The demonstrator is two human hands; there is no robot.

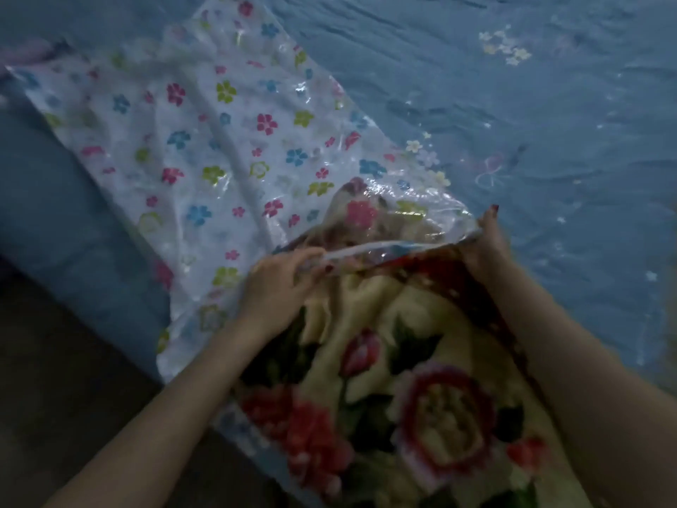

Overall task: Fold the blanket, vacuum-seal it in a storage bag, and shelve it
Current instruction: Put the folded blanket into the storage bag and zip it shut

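On a blue bedspread [513,104] the flowered storage bag [190,141] stretched away up-left. Left hand [274,284] and right hand [491,240] each pinched its mouth rim open over the folded blanket [403,379], only its far end inside.

bag [205,141]: clear, multicoloured flowers | blanket [403,397]: cream, red-pink roses | bedsheet [513,104]: blue

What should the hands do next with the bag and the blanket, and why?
Probably pull the bag's open edge further over the blanket. Only the blanket's far end sits inside; most of it is outside, near the person. The left hand and right hand already grip the opening at each side.
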